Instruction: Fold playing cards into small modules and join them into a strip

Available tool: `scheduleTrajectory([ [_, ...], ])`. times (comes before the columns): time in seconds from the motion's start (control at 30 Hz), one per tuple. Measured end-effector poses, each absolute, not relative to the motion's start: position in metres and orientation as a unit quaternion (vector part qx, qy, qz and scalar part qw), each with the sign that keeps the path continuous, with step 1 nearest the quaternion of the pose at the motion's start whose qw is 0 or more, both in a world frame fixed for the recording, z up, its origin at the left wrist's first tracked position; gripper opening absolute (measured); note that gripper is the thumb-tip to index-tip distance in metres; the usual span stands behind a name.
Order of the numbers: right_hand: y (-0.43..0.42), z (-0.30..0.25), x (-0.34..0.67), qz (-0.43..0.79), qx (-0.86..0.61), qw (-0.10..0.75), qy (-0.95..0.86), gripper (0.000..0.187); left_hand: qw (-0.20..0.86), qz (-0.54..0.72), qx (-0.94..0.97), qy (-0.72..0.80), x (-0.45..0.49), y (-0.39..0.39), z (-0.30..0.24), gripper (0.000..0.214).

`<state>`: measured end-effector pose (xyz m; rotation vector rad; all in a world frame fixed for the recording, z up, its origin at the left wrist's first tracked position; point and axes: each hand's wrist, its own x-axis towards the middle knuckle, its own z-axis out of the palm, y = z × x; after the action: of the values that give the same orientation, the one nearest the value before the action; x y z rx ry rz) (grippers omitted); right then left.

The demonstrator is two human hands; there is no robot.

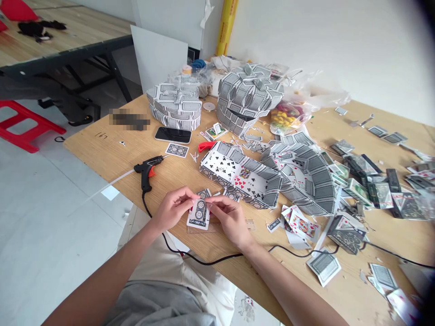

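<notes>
Together, the left hand (173,209) and right hand (231,219) pinch a playing card (199,213) between curled fingers near the front edge of the bench (217,267), a hot glue gun (146,172) close by.

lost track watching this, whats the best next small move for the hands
Probably the left hand should let go and pick up the glue gun. It lies just beside that hand, while the right hand can keep hold of the playing card. Both hands are pinching the card now, and the box of cards beyond looks glued.
</notes>
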<state>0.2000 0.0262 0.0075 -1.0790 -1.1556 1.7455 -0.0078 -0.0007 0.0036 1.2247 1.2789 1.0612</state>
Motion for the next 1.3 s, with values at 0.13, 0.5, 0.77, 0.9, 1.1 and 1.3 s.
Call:
scheduleTrajectory([
  [0.13, 0.0259, 0.0054, 0.2009, 0.691, -0.425, 0.378, -0.446, 0.029, 0.501, 0.446, 0.526, 0.523, -0.0098, -0.0014, 0.0021, 0.018],
  [0.5, 0.0248, 0.0044, 0.2040, 0.726, -0.414, 0.365, -0.410, 0.029, 0.496, 0.456, 0.525, 0.520, -0.0082, -0.0017, 0.0060, 0.018],
  [0.77, 0.0251, 0.0063, 0.2006, 0.717, -0.416, 0.382, -0.409, 0.037, 0.438, 0.453, 0.588, 0.507, -0.0039, -0.0068, 0.0014, 0.025],
  [0.9, 0.0274, 0.0041, 0.1995, 0.719, -0.405, 0.387, -0.411, 0.043, 0.478, 0.465, 0.549, 0.504, -0.0027, -0.0095, 0.0036, 0.039],
  [1.1, 0.0257, 0.0005, 0.2004, 0.738, -0.379, 0.379, -0.411, 0.032, 0.495, 0.458, 0.541, 0.502, -0.0018, -0.0089, 0.0035, 0.024],
  [1.3, 0.0229, -0.0006, 0.1996, 0.730, -0.390, 0.370, -0.422, 0.032, 0.407, 0.469, 0.589, 0.518, -0.0015, -0.0098, 0.0050, 0.024],
])
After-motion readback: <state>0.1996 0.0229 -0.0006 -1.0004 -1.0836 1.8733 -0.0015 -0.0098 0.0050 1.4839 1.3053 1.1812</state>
